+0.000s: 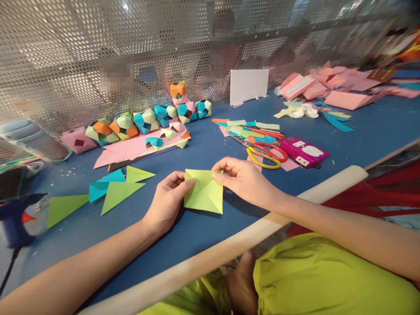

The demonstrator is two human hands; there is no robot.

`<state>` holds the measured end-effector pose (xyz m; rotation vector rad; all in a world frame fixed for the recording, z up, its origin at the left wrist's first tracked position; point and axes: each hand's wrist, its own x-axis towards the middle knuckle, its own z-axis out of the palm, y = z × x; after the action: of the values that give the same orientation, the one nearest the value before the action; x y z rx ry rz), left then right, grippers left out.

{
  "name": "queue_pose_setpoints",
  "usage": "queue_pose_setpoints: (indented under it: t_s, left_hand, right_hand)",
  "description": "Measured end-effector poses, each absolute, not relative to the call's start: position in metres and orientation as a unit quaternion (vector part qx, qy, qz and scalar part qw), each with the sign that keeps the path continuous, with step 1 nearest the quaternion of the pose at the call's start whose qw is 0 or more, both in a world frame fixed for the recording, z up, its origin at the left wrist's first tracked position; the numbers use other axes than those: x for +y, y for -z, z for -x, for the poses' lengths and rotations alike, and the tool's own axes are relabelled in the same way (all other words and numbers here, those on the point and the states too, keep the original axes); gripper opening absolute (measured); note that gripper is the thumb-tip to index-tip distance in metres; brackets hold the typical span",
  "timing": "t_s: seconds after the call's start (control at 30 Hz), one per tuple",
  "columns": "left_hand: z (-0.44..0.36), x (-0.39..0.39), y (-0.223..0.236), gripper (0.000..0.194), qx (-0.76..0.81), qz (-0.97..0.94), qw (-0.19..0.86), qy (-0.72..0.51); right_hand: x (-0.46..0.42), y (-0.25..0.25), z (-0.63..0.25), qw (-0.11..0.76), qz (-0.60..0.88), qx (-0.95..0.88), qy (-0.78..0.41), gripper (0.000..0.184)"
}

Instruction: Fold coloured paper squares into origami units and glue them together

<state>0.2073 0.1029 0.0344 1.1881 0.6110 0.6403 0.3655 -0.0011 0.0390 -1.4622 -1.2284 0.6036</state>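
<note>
Between my hands is a square of light green paper [204, 194] with crease lines running across it. My left hand [170, 197] pinches its left edge, thumb on top. At the upper right corner, my right hand [244, 179] grips it between thumb and fingers. Left of my left hand lie folded green paper triangles [121, 196] and a blue folded paper piece [98, 190]. Behind them, on pink paper sheets [127, 148], rest a few small folded pieces. A row of colourful folded paper balls [144, 121] stands further back.
Scissors with red and yellow handles [264, 157] lie among paper strips beside a magenta case [305, 152]. A blue glue gun [16, 218] stands at the left. Pink paper pieces [348, 98] pile up at the back right. A white tube [229, 245] runs along the front edge.
</note>
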Motion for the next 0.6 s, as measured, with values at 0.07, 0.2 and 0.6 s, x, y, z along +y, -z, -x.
queue_pose_setpoints:
  t_s: [0.07, 0.2, 0.6]
  left_hand:
    - [-0.207, 0.105, -0.035, 0.021, 0.283, -0.595, 0.696, -0.287]
    - [-0.205, 0.107, -0.034, 0.018, 0.292, -0.717, 0.577, -0.261]
    - [-0.203, 0.098, -0.037, 0.038, 0.204, -0.843, 0.449, -0.214]
  right_hand:
    - [-0.001, -0.037, -0.370, 0.508, 0.628, -0.532, -0.253, 0.011]
    - [0.000, -0.034, -0.380, 0.420, 0.653, -0.584, -0.236, 0.012]
    - [0.002, -0.028, -0.383, 0.320, 0.665, -0.663, -0.125, 0.032]
